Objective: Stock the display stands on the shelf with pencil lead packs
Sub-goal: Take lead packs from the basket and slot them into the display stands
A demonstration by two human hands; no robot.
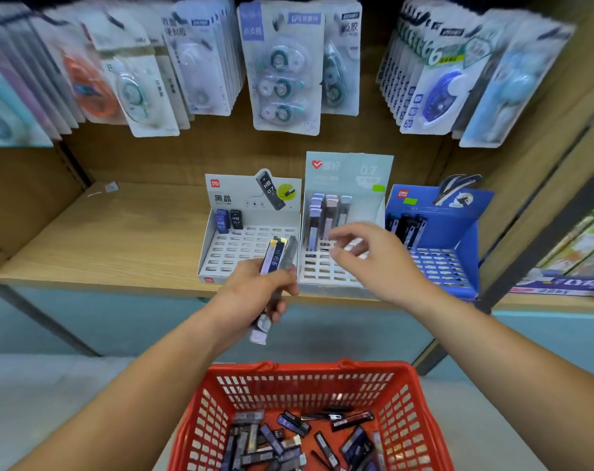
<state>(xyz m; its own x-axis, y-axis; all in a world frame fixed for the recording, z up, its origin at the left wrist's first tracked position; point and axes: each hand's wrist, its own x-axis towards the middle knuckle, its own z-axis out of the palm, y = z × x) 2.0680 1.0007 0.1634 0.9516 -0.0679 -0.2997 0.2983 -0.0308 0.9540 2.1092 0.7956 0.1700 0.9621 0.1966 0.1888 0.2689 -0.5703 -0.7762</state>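
- Grips a bundle of pencil lead packs [275, 260] in the left hand [254, 290], fingers curled round it, likely as a ready supply for filling slots singly.
- Look slim, dark and glossy, with pale labels; blurred.
- Hovers the right hand [373, 256] over the middle display stand [322, 270], fingers loosely curved; cannot tell whether pinching a pack.
- Stores more packs loose in the red basket [414, 402] below both hands.
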